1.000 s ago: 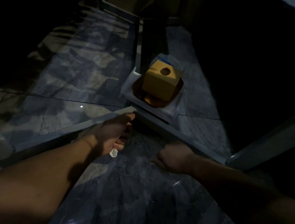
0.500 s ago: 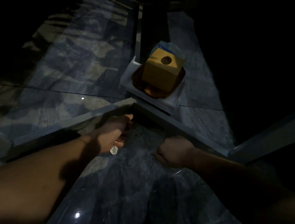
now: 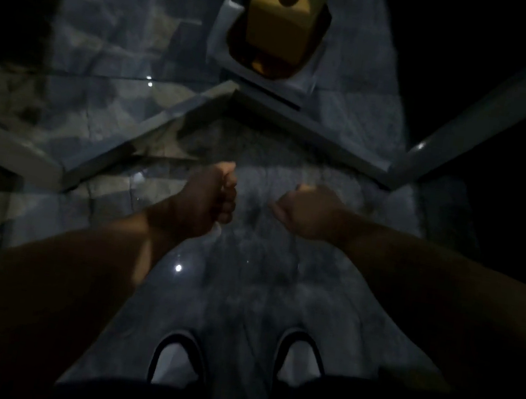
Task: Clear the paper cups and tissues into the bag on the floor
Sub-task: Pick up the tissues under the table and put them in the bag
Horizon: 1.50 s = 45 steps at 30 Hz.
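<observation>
Both hands are curled into fists over the marbled floor [image 3: 241, 297]; the left hand [image 3: 207, 198] and the right hand [image 3: 310, 212] seem to pinch the two edges of a clear bag [image 3: 247, 251] stretched between them, though in this dark view I cannot tell it surely. The bag mouth lies between the fingers, its long axis from 9 to 3 o'clock. No cup or tissue shows; only a yellow box [image 3: 279, 22] stands at 12 o'clock, well apart.

no legible txt, too dark, blurry
</observation>
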### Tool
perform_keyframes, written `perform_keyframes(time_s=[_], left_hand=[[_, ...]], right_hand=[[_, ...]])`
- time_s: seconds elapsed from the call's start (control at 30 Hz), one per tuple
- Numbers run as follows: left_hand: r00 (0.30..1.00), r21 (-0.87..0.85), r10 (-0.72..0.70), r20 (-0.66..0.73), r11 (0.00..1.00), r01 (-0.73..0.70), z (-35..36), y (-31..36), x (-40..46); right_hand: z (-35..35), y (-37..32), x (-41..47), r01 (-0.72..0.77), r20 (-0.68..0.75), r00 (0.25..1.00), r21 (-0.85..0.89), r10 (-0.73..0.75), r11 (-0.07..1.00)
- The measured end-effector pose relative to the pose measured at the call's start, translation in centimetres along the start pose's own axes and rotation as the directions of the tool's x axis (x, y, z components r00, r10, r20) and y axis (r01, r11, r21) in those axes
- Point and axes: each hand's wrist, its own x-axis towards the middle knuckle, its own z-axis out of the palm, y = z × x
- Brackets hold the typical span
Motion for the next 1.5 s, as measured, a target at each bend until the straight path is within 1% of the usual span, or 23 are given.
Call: perform_keyframes(time_s=[0.07, 0.13, 0.27, 0.33, 0.4, 0.47, 0.6, 0.7, 0.77, 0.83, 0.9, 0.93, 1.0, 1.03, 1.07, 1.13, 1.23, 1.27, 1.37, 1.5], left_hand=[[0.997, -0.03, -0.072, -0.027, 0.997, 0.071, 0.5, -0.9, -3.5], [0.991, -0.055, -0.132, -0.03, 0.99, 0.13, 1.1, -1.2, -7.1], [0.972, -0.072, -0.223, 0.068, 0.971, 0.228, 4.0, 1.1, -13.9], [0.964, -0.025, -0.254, 0.071, 0.966, 0.257, 6.4, 2.5, -17.0], [0.962, 0.027, -0.269, 0.033, 0.963, 0.268, 8.8, 3.6, -19.8], [0.956, 0.055, -0.294, 0.028, 0.955, 0.292, 10.9, 4.1, -22.1], [0.908, 0.078, -0.391, 0.15, 0.92, 0.383, 14.6, 3.6, -25.5], [0.868, 0.078, -0.465, 0.173, 0.885, 0.458, 18.0, 2.1, -27.0], [0.838, 0.087, -0.503, 0.208, 0.863, 0.497, 20.4, 0.5, -28.0], [0.811, 0.076, -0.525, 0.259, 0.848, 0.525, 22.6, -1.3, -28.9], [0.801, 0.091, -0.53, 0.277, 0.845, 0.528, 24.3, -3.5, -29.2], [0.807, 0.122, -0.531, 0.258, 0.847, 0.518, 25.0, -4.6, -29.2], [0.83, 0.18, -0.527, 0.183, 0.848, 0.499, 26.5, -7.1, -29.1], [0.84, 0.21, -0.524, 0.139, 0.845, 0.492, 27.3, -8.5, -29.2], [0.849, 0.244, -0.517, 0.108, 0.842, 0.482, 28.0, -9.9, -29.1], [0.862, 0.285, -0.498, 0.1, 0.844, 0.455, 29.8, -12.4, -29.1], [0.868, 0.297, -0.488, 0.098, 0.846, 0.442, 32.1, -15.7, -28.9], [0.867, 0.303, -0.488, 0.099, 0.845, 0.44, 32.8, -16.6, -28.8], [0.869, 0.286, -0.476, 0.138, 0.859, 0.425, 34.3, -18.3, -28.4], [0.891, 0.271, -0.433, 0.14, 0.882, 0.386, 34.9, -19.0, -27.5]], right_hand=[[-2.5, -1.8, -1.9, -0.12, 0.01, 0.993, 0.15, 0.12, 0.981], [-5.3, -3.7, -4.1, -0.226, 0.041, 0.974, 0.286, 0.224, 0.931], [-10.9, -7.2, -9.3, -0.308, 0.113, 0.951, 0.397, 0.287, 0.864], [-13.7, -7.9, -12.0, -0.381, 0.162, 0.924, 0.457, 0.345, 0.804], [-16.0, -8.4, -14.7, -0.469, 0.205, 0.88, 0.509, 0.428, 0.721], [-18.3, -8.7, -17.9, -0.542, 0.23, 0.832, 0.535, 0.505, 0.648], [-21.6, -9.7, -24.9, -0.63, 0.224, 0.746, 0.542, 0.628, 0.555], [-22.9, -9.9, -30.6, -0.689, 0.223, 0.668, 0.546, 0.71, 0.477], [-22.3, -9.6, -34.4, -0.757, 0.303, 0.579, 0.544, 0.757, 0.361], [-20.7, -9.2, -38.0, -0.801, 0.406, 0.489, 0.559, 0.772, 0.214], [-18.7, -8.6, -41.4, -0.812, 0.461, 0.417, 0.576, 0.783, 0.094], [-17.6, -8.3, -43.0, -0.81, 0.484, 0.4, 0.585, 0.778, 0.052], [-15.8, -7.6, -45.6, -0.799, 0.514, 0.394, 0.601, 0.762, 0.008], [-14.9, -7.3, -46.7, -0.794, 0.52, 0.378, 0.608, 0.766, -0.021], [-14.0, -6.9, -47.8, -0.781, 0.524, 0.342, 0.62, 0.78, -0.073], [-12.5, -6.3, -49.3, -0.729, 0.534, 0.268, 0.657, 0.802, -0.194], [-10.6, -5.7, -50.4, -0.627, 0.534, 0.189, 0.711, 0.824, -0.317], [-10.0, -5.4, -50.6, -0.606, 0.529, 0.166, 0.72, 0.832, -0.337], [-8.9, -4.5, -51.0, -0.571, 0.547, 0.138, 0.725, 0.825, -0.386], [-8.3, -3.9, -50.8, -0.483, 0.552, 0.082, 0.75, 0.83, -0.451]])
